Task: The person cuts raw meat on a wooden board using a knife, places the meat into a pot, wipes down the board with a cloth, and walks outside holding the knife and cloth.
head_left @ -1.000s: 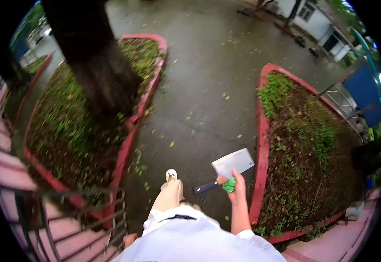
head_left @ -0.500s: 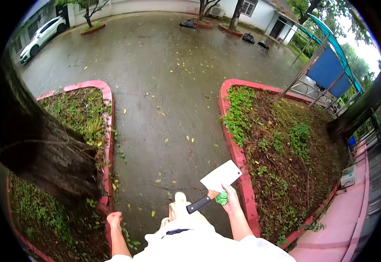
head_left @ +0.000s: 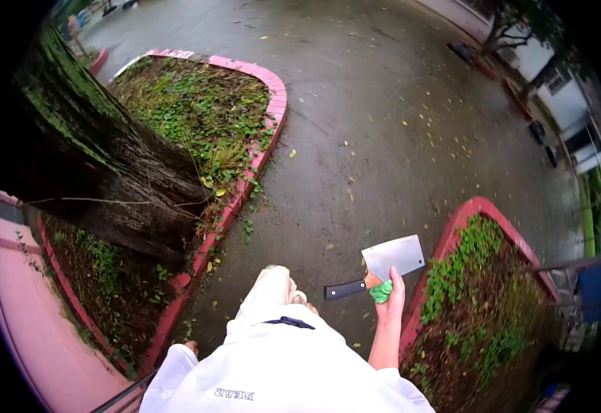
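In my right hand [head_left: 391,297] I hold a cleaver [head_left: 392,256] by its blade side, thumb on the metal, with the dark handle pointing left. A crumpled green thing [head_left: 381,291] and a small brownish piece [head_left: 372,279] are between my palm and the cleaver. My left hand [head_left: 191,347] shows only as a bit of skin beside the white sleeve at the lower left; its fingers cannot be made out.
Wet pavement [head_left: 328,199] with fallen leaves runs ahead. A thick tree trunk [head_left: 121,172] stands in the left planted bed, edged by a pink-red curb [head_left: 276,103]. Another bed's curb [head_left: 445,241] lies right. Dark bags [head_left: 537,132] sit farther off.
The view has swung left and down, so the beds and trunk appear shifted right. My left hand, raised and visible half a second ago, is now mostly hidden. The cleaver remains in my right hand.
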A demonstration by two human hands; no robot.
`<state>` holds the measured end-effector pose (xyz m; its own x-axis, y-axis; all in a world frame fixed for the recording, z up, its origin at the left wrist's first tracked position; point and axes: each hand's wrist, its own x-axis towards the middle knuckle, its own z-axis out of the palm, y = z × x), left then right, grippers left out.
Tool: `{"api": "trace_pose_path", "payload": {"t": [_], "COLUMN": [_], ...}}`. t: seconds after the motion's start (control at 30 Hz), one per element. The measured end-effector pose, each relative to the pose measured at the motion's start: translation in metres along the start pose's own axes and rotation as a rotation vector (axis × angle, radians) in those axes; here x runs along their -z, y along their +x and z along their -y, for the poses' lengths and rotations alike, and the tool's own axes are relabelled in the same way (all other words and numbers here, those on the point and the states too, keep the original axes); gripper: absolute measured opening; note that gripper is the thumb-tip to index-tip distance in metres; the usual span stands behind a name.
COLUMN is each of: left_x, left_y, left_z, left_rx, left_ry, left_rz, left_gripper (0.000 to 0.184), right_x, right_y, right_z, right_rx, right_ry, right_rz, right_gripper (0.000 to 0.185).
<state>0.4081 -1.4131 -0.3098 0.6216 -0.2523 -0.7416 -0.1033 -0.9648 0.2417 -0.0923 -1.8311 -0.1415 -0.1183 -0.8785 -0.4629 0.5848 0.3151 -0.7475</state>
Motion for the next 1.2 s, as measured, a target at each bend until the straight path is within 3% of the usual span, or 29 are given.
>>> {"api": "trace_pose_path", "payload": {"t": [0.07, 0.17, 0.27, 0.3, 0.33, 0.37, 0.4, 0.43, 0.47, 0.5, 0.57, 0.67, 0.8, 0.83, 0.87, 0.9, 0.93, 0.97, 1.07, 1.2], "left_x": [-0.017, -0.04, -0.055, -0.06, -0.065, -0.078, -0.056, -0.033, -0.024, -0.003, 0.023, 0.033, 0.012, -0.001, -0.014, -0.051, -0.073, -0.079, -0.071, -0.062], "left_y": [0.021, 0.076, 0.18, 0.23, 0.282, 0.339, 0.316, 0.293, 0.32, 0.284, 0.279, 0.311, 0.367, 0.381, 0.405, 0.442, 0.432, 0.416, 0.396, 0.438], "left_z": [-0.039, -0.119, -0.228, -0.275, -0.328, -0.38, -0.487, -0.583, -0.647, -0.75, -0.884, -1.006, -1.064, -1.056, -1.021, -0.975, -0.959, -0.963, -1.007, -1.082], "left_rx": [0.136, 0.162, 0.107, 0.186, 0.312, 0.209, 0.299, 0.019, -0.093, -0.135, -0.243, -0.411, -0.309, -0.169, -0.036, 0.154, 0.123, 0.195, 0.392, 0.388], "left_ry": [-0.067, -0.023, 0.187, 0.219, 0.045, -0.843, -0.893, -0.844, -0.885, -0.945, -0.839, -0.928, -0.939, -1.013, -1.015, -1.186, -1.547, -1.6, -1.574, -1.683], "left_rz": [0.038, 0.076, 0.087, 0.058, -0.019, -0.253, -0.164, -0.08, 0.044, -0.016, -0.01, 0.052, -0.077, -0.117, 0.011, -0.022, -0.023, -0.01, 0.021, 0.03], "left_gripper": [0.012, 0.018, 0.026, 0.028, 0.031, 0.011, 0.013, 0.003, 0.007, 0.007, 0.031, 0.027, 0.023, 0.021, 0.023, 0.027, 0.014, 0.012, 0.008, 0.018], "right_x": [-0.027, -0.055, -0.111, -0.122, -0.134, -0.146, -0.159, -0.179, -0.196, -0.21, -0.229, -0.285, -0.37, -0.392, -0.419, -0.448, -0.476, -0.508, -0.584, -0.662], "right_y": [0.066, 0.171, 0.255, 0.285, 0.315, 0.339, 0.362, 0.389, 0.418, 0.45, 0.52, 0.629, 0.794, 0.83, 0.857, 0.885, 0.91, 0.94, 1.034, 1.154], "right_z": [0.009, 0.019, 0.034, 0.037, 0.047, 0.061, 0.073, 0.083, 0.092, 0.101, 0.112, 0.121, 0.136, 0.142, 0.149, 0.158, 0.166, 0.173, 0.182, 0.182], "right_rx": [-0.016, -0.039, -0.005, -0.004, -0.007, -0.014, -0.005, 0.005, 0.0, -0.001, -0.012, -0.043, -0.052, -0.06, -0.058, -0.053, -0.056, -0.059, -0.062, -0.12], "right_ry": [0.034, 0.026, 0.041, 0.041, 0.026, -0.006, -0.025, -0.035, -0.037, -0.042, -0.043, -0.016, 0.006, -0.013, -0.026, -0.044, -0.031, -0.045, -0.065, -0.034], "right_rz": [-0.015, -0.041, -0.022, -0.053, -0.079, -0.078, -0.082, -0.083, -0.073, -0.064, -0.055, -0.044, 0.042, 0.064, 0.071, 0.118, 0.127, 0.123, 0.146, 0.161], "right_gripper": [0.033, 0.034, 0.033, 0.033, 0.033, 0.033, 0.034, 0.034, 0.034, 0.035, 0.038, 0.039, 0.032, 0.031, 0.03, 0.029, 0.029, 0.029, 0.031, 0.035]}}
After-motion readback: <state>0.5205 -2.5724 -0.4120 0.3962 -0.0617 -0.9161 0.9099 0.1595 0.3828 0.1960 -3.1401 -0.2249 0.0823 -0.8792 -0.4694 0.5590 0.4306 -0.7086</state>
